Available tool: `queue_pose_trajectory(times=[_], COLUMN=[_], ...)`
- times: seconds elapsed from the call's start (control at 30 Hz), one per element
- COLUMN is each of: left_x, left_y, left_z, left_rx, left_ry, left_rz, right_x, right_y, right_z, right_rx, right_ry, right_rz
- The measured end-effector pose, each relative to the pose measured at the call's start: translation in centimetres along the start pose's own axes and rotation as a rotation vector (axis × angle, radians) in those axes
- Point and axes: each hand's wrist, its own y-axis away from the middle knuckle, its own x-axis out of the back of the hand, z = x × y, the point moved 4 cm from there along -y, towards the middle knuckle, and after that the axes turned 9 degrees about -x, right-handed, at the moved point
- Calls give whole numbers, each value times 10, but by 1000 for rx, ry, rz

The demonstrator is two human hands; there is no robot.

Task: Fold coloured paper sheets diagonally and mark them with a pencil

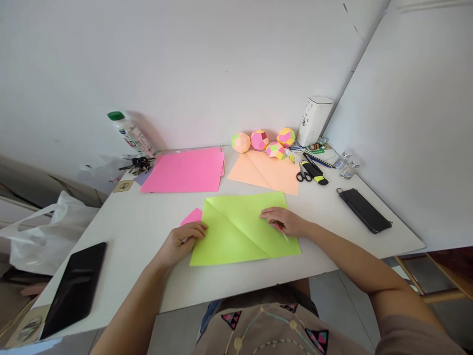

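A lime-green sheet of paper (229,241) lies in front of me with a diagonal crease running across it. My left hand (187,237) is closed at its left edge, thumb and fingers pinching the paper there. On the right part of the sheet rests my right hand (285,221), fingers curled round a thin red and white stick (284,233) like a slim pen; its exact kind is unclear. A small pink paper piece (192,216) pokes out from under the green sheet near my left hand.
Behind lie pink sheets (185,170) and a creased peach sheet (258,170). Several paper balls (259,140) sit by the wall. To the right are scissors (303,173), a cutter (314,172), glass jars (349,170) and a black pouch (365,211). A black tablet (76,286) lies left.
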Motion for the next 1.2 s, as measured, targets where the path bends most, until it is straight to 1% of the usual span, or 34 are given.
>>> queue_pose_trajectory(times=[0.07,0.17,0.23,0.27,0.33,0.4,0.47,0.53,0.6,0.67,0.8,0.87,1.03,1.2], left_x=[5,17,23,25,27,27,28,30,35,42,56,60,63,64], left_y=[1,-3,-6,-8,-11,-13,-14,-14,-11,-6,6,10,13,13], left_z=[-6,-20,-31,-36,-45,-49,-51,-52,-55,-59,-67,-69,-73,-73], left_rx=[64,196,306,359,448,499,524,549,587,638,757,794,819,810], left_ry=[-62,-207,-314,-361,-437,-490,-523,-546,-566,-587,-634,-641,-609,-523], left_rz=[83,247,325,339,326,289,251,221,204,200,218,223,234,299], right_x=[3,7,3,-3,-20,-43,-63,-75,-77,-74,-72,-73,-75,-75], right_y=[-2,-15,-28,-36,-51,-62,-66,-65,-62,-60,-58,-58,-58,-58], right_z=[-4,-17,-31,-39,-52,-59,-60,-57,-54,-54,-58,-59,-59,-59], right_rx=[-5,4,27,45,80,91,87,75,66,65,82,87,80,88], right_ry=[13,40,55,69,125,213,282,312,308,294,283,280,290,313], right_rz=[6,41,77,88,80,16,-70,-132,-152,-153,-173,-186,-205,-210])
